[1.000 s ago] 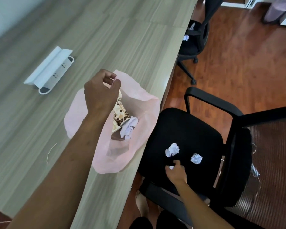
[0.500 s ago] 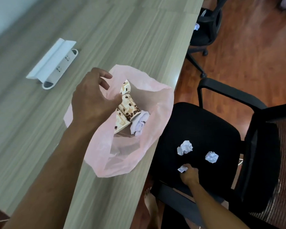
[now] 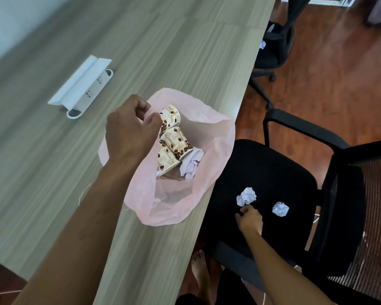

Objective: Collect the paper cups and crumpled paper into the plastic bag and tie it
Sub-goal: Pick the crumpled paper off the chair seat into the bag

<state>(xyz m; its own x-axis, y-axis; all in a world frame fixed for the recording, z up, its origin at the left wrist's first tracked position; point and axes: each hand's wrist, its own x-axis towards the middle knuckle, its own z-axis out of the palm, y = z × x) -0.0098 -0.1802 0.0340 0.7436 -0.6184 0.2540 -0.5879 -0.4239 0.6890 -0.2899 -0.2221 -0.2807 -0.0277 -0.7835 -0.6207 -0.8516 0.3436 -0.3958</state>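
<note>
A pink plastic bag [image 3: 209, 172] lies open on the wooden desk [image 3: 185, 51] near its right edge. Inside are coffee-print paper cups [image 3: 176, 144] and a crumpled paper [image 3: 190, 165]. My left hand [image 3: 130, 133] pinches the bag's rim at the left and holds it up. On the black chair seat [image 3: 279, 172] lie two crumpled paper balls, one larger [image 3: 246, 195] and one smaller [image 3: 280, 209]. My right hand [image 3: 250, 220] rests on the seat just below the larger ball, fingers curled around a small paper scrap that is hidden inside them.
A white pop-up socket box [image 3: 84, 86] stands on the desk to the left of the bag. A second black chair [image 3: 273, 49] with a paper ball [image 3: 262, 44] on it stands farther back. My bare foot [image 3: 199, 269] is on the wooden floor below the desk edge.
My right hand has closed over the small scrap on the seat, which no longer shows. My left hand has tightened its pinch on the bag rim.
</note>
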